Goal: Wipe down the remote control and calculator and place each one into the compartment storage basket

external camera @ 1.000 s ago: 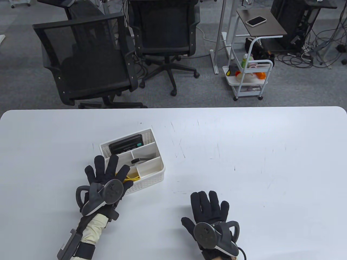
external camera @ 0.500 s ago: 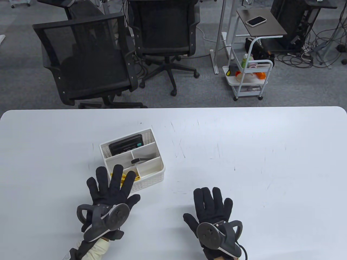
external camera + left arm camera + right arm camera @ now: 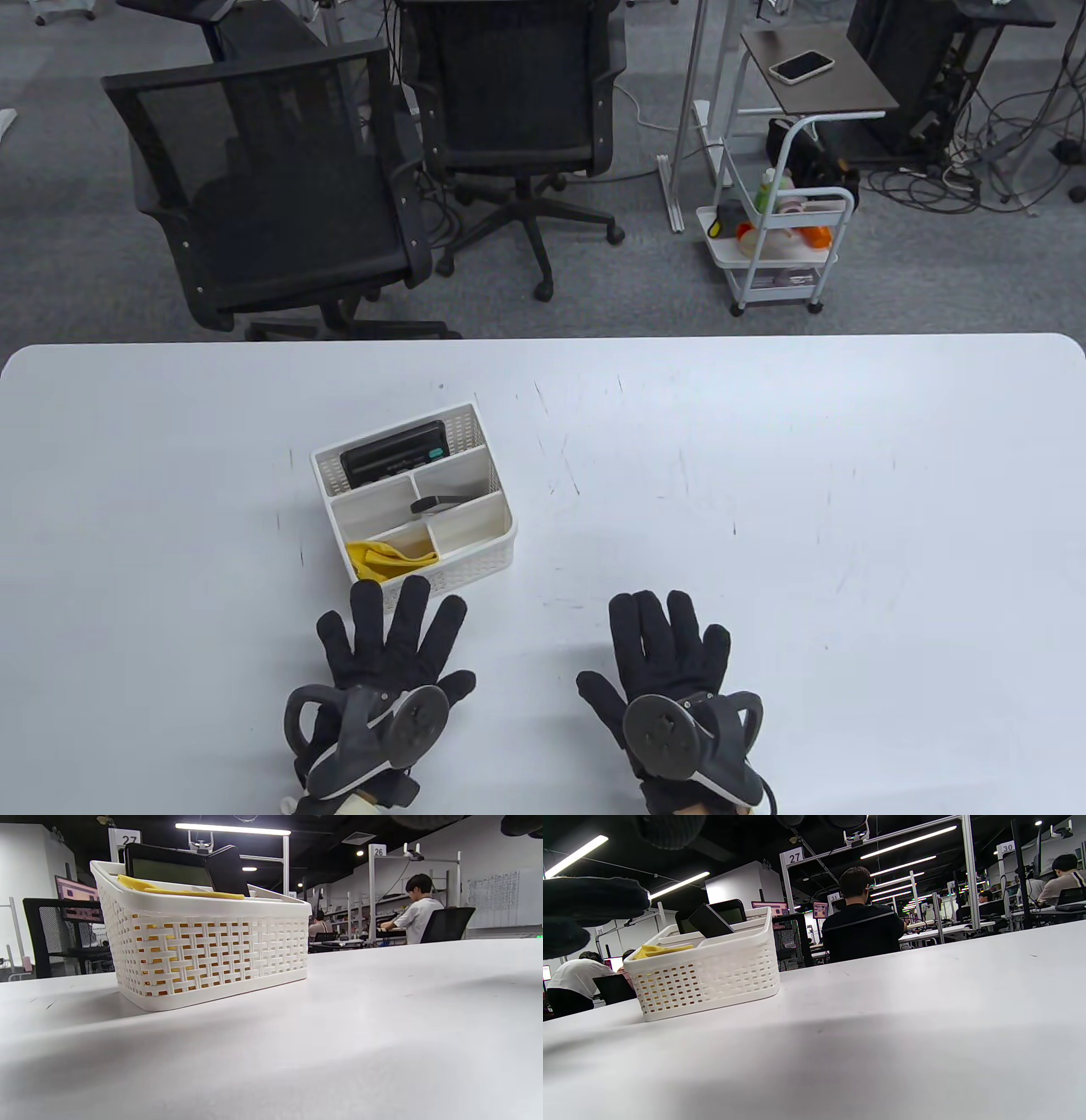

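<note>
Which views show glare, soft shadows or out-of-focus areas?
Table view: sharp and evenly lit, with faint shadows by the hands, left and right. Left wrist view: glaring ceiling strip light, near table blurred. Right wrist view: fingers dark and blurred.

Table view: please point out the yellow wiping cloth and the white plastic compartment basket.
yellow wiping cloth (image 3: 379, 556), table view, on its folded middle.
white plastic compartment basket (image 3: 450, 575), table view, on its near perforated wall.
</note>
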`<state>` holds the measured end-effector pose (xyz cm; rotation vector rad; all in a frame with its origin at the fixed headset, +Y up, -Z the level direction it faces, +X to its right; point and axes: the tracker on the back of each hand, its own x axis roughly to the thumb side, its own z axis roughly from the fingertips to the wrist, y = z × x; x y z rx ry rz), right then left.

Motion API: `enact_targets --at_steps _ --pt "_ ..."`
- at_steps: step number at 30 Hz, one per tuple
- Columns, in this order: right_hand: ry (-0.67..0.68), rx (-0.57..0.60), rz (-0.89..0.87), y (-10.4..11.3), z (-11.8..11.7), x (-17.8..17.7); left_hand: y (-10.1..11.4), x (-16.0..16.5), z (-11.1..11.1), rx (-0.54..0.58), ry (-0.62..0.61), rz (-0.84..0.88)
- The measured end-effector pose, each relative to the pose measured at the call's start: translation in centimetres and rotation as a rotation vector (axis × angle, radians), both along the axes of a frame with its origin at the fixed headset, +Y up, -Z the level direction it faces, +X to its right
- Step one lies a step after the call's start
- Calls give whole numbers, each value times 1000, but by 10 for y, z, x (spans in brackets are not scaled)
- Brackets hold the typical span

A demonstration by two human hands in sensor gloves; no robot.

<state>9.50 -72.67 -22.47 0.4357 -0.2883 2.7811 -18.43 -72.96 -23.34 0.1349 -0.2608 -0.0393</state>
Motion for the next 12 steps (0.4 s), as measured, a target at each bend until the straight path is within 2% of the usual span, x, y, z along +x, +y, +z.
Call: enact_targets --at_steps 12 --pt "16 -59 44 -9 -2 -6 0 -8 -1 -13 7 49"
